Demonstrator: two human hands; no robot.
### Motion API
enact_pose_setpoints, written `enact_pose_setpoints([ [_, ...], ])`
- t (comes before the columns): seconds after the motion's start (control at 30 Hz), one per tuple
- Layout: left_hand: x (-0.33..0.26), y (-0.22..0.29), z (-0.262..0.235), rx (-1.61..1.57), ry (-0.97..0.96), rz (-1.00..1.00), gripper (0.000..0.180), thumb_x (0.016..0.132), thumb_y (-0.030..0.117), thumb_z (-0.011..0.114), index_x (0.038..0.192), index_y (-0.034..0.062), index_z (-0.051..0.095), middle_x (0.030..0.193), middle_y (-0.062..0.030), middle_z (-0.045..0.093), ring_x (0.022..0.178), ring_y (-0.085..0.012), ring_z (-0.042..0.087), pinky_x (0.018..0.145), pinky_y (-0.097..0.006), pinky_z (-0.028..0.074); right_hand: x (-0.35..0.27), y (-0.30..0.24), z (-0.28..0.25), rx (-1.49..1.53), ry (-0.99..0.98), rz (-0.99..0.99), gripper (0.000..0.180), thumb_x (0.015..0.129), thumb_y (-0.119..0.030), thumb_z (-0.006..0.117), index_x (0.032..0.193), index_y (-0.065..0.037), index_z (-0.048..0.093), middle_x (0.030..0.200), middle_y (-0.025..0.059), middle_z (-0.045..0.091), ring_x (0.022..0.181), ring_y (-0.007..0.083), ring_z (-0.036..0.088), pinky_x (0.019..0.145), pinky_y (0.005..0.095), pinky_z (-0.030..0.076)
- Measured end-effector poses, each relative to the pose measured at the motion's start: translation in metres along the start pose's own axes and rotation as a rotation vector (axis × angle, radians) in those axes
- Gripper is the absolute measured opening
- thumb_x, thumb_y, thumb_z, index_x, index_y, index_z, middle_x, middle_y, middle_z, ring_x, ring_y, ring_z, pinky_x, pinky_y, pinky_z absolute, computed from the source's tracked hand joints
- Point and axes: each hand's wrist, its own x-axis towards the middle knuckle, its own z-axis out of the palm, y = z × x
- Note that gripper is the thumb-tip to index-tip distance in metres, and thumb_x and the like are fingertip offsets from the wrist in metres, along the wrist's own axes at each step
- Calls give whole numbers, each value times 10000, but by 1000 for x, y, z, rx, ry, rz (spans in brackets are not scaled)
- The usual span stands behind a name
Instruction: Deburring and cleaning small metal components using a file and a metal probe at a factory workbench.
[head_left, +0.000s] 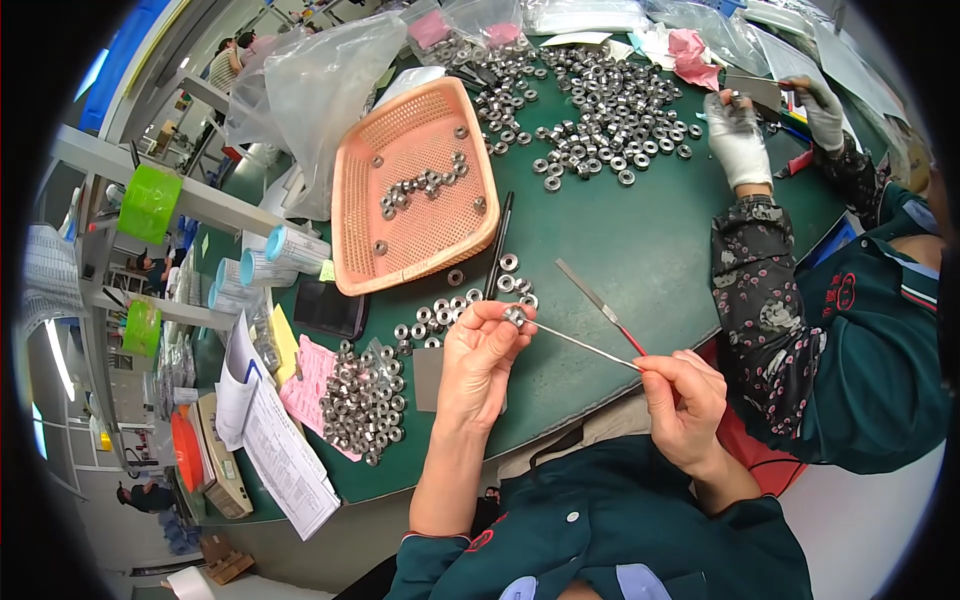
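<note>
Left hand (pixel 478 352): raised above the table, fingers pinched around a small metal nut (pixel 515 316) at the fingertips.
Right hand (pixel 682 400): closed on the near end of a thin metal file (pixel 580 342), thumb and forefinger clamping it.
File: slim, straight, grey; its far tip meets the nut, so the nut sits between the two hands, nearer the left.
Nut: shiny steel, ring-shaped, small.
Second file (pixel 600 305): flat grey blade with red handle, lying on the table just beyond the right hand.
Table (pixel 620 240): dark green, smooth mat surface.
Basket (pixel 412 190): salmon plastic, perforated, rectangular, a few nuts inside; beyond the left hand.
Loose nuts (pixel 365 400): heap left of the left hand on pink paper; a bigger spread (pixel 600 110) at the far side.
Co-worker: gloved hands (pixel 738 140) at far right, floral sleeve.
</note>
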Motion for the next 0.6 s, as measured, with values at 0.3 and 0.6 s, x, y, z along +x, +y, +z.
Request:
enact_pose_setpoints([
  [0.3,-5,-3,9,205,20,200,270,702,-112,650,931,-14,545,930,-126,611,821,-167,617,748,-258,521,2,2,5,-63,-26,-37,56,733,-6,631,785,-14,615,522,25,491,429,167,422,446,277,299],
  [0.6,-4,2,3,179,-1,175,277,709,-101,650,949,-18,539,919,-110,601,824,-173,617,755,-258,522,-4,10,16,27,-12,45,54,739,-5,628,788,-18,610,538,33,502,437,174,442,449,280,323],
])
